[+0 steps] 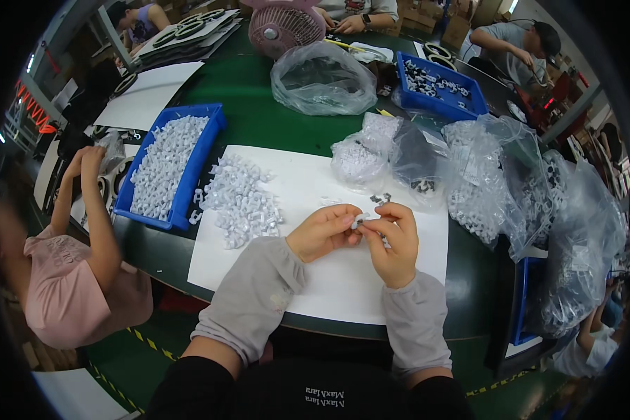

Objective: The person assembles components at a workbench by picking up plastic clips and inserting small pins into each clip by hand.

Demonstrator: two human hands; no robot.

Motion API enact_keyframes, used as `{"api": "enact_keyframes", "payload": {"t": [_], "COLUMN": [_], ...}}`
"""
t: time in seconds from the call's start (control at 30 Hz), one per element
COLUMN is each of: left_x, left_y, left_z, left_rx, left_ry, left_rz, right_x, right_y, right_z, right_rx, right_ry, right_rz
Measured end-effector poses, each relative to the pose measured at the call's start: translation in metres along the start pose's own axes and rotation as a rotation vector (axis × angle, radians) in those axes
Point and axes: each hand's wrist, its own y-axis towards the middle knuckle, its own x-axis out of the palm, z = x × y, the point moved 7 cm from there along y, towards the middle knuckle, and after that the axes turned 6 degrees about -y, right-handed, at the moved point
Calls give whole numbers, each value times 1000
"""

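Over a white sheet (329, 283) on the table, my two hands meet at a small white plastic part (358, 221). My left hand (323, 234) pinches it from the left between thumb and fingers. From the other side, the thumb and forefinger of my right hand (393, 243) press on the same part; its exact shape is partly covered by my fingertips. Just beyond them lie a few small dark pieces (381, 199) and some tiny white pieces (332, 201). A loose heap of white plastic parts (241, 203) spreads on the sheet to the left of my hands.
A blue tray (213, 129) full of white parts stands left of the heap. Clear bags of small parts (360, 162) lie at the sheet's far edge, with larger bags (472, 182) to the right. Farther back are a pink fan (285, 31) and another blue tray (462, 108). Several people work around.
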Motion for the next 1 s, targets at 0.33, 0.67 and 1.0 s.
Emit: {"api": "enact_keyframes", "payload": {"t": [0.33,0.67,1.0], "left_x": [5,-1,1], "left_y": [2,-2,-19], "left_z": [-2,19,66], "left_rx": [44,241,396], "left_ry": [-16,158,-26], "left_rz": [-27,64,73], "right_x": [-2,4,19], "right_y": [-3,8,-3], "right_z": [1,-13,44], "right_rx": [10,-109,116], "right_ry": [-13,-39,-288], "right_rz": [63,-23,-244]}}
